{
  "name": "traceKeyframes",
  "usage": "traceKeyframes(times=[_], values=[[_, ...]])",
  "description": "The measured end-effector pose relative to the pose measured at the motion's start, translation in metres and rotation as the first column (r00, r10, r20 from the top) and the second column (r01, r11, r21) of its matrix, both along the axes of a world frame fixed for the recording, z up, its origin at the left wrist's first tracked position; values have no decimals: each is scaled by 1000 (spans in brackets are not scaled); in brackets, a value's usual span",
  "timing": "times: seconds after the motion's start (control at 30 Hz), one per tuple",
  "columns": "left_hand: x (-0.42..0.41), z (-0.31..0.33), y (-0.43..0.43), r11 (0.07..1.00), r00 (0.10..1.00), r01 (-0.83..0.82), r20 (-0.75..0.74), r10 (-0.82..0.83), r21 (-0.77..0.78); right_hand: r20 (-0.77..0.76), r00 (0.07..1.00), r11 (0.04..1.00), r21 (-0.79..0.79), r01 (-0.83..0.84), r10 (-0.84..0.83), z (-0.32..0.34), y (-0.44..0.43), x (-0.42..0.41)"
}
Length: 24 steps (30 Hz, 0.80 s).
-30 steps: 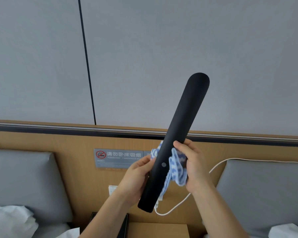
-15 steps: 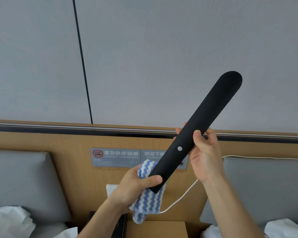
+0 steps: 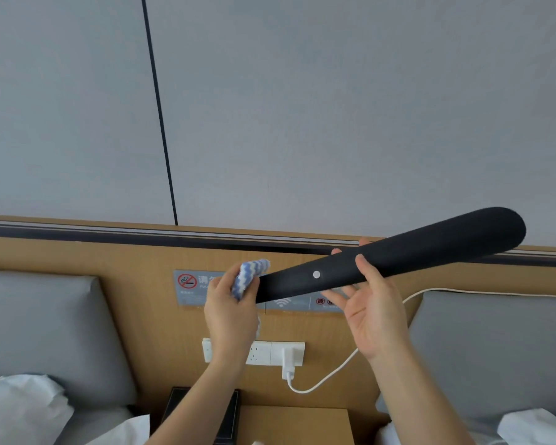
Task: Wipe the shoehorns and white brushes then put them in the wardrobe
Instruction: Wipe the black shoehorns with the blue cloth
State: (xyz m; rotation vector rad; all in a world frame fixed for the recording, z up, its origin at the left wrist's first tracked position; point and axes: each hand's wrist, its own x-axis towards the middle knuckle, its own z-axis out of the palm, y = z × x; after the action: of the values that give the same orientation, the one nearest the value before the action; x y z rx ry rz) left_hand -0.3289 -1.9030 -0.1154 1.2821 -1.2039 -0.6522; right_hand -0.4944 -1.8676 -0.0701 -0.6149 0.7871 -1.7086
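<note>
We judge ourselves early on: our right hand (image 3: 376, 313) pinches the long black plastic shoehorn (image 3: 414, 252) mid-air, our left hand (image 3: 228, 303) grips a blue-and-white striped cloth (image 3: 249, 274) against its narrow end, brushes and wardrobe unseen.

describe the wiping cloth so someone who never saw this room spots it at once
Start at the wooden headboard panel, where a long black shoehorn is held in front of it. At the shoehorn's narrow left end, the left hand grips a bunched cloth. It is the only blue-and-white zigzag-striped thing in view.
</note>
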Motion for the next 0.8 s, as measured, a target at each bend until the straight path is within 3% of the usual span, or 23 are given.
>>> traceKeyframes(times=[0.13, 0.27, 0.37, 0.53, 0.67, 0.8], values=[[-5, -3, -2, 998, 969, 38, 241, -46, 41, 7, 1000, 999, -48, -16, 17, -9, 3, 10], [-18, -3, 3, 990, 948, 135, 284, -141, 42, -11, 999, 999, -3, -47, 47, -23, 3, 28], [-28, 4, 10, 972, 941, 234, 253, -225, -7, -11, 997, 996, 58, -71, 72, -34, 3, 38], [-28, 8, 14, 922, 919, 386, 74, -386, 23, 19, 995, 985, 146, -95, 93, -43, 2, 36], [-26, 0, 18, 880, 849, 473, 285, -445, -36, 7, 998, 981, 181, -66, 66, -48, 2, 35], [-20, -8, 18, 836, 711, 549, 521, -471, 7, -14, 998, 986, 156, -56, 59, -49, 3, 24]])
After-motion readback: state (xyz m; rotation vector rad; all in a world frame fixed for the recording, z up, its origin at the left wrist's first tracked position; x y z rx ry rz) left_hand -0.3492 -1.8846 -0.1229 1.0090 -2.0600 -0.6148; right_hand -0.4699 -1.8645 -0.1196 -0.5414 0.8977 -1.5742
